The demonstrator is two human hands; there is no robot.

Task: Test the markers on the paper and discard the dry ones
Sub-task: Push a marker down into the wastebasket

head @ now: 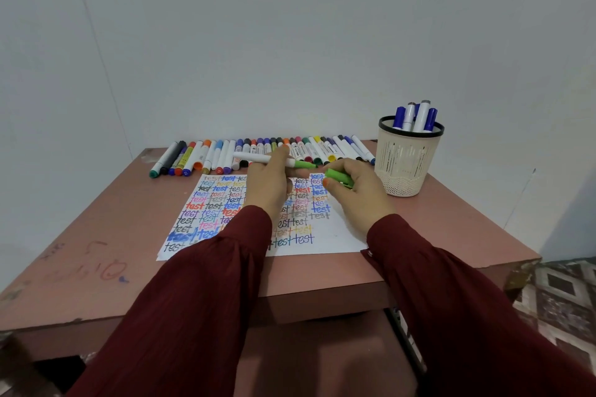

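Observation:
My left hand (269,185) grips a white marker with a green tip (274,160), held level above the paper with the tip pointing right. My right hand (356,193) pinches its green cap (337,178), a short gap away from the tip. Under both hands lies a white paper (325,235) covered with the word "test" in many colours. A long row of capped markers (206,155) lies along the table's back edge.
A beige mesh cup with a black rim (407,164) stands at the right of the pinkish table (96,235), holding several blue and white markers. The wall is right behind the marker row. The table's right edge drops to a patterned floor.

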